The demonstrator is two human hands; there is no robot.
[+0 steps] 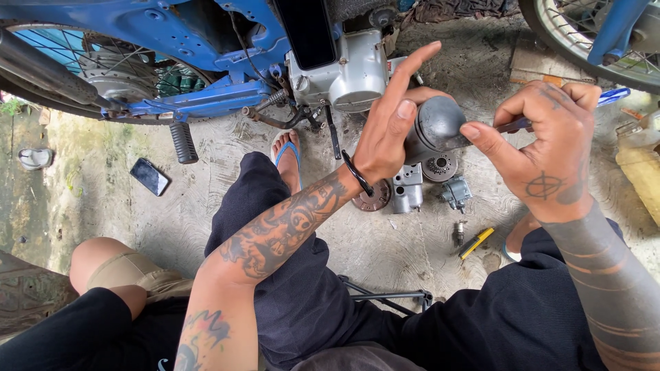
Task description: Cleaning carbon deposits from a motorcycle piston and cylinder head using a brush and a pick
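Observation:
My left hand grips a dark grey rounded metal engine part, thumb on its top and index finger sticking straight up. My right hand pinches a thin tool with a blue handle end, its tip against the part's right side. Both hands are raised above my knees. Below them on the concrete lie a grey metal housing, a toothed gear, a round brownish disc and a small grey fitting.
A blue motorcycle with a silver engine stands ahead, footpeg sticking out. A phone lies on the floor at left. A yellow-handled tool and a spark plug lie near my right foot. Another wheel is at top right.

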